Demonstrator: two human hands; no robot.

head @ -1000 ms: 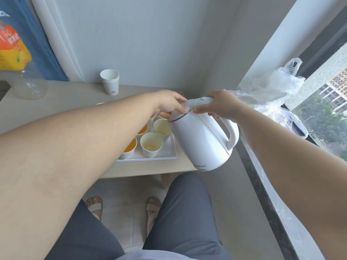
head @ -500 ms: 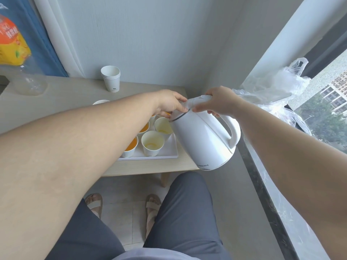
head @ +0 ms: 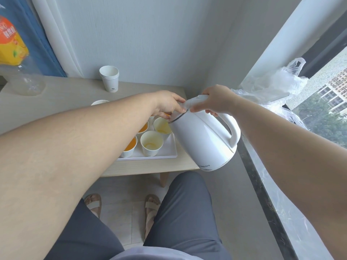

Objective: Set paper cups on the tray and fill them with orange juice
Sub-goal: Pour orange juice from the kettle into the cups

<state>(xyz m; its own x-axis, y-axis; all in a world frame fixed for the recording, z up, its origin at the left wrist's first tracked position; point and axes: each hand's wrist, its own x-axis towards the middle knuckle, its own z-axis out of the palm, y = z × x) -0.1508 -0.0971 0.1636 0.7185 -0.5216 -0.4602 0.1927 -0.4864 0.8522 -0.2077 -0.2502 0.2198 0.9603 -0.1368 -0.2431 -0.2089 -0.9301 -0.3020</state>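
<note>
Slowly tilt the kettle [head: 202,143], right hand [head: 217,101] grasping its handle [head: 233,132], left hand [head: 167,104] pinching the lid [head: 195,101], over the cup [head: 161,126].

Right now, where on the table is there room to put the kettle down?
The bare table between the bottle and the cup stack is free, and so is the strip from the stack to the back right corner. The tray is crowded with cups, and the kettle spout hangs over it.
</note>
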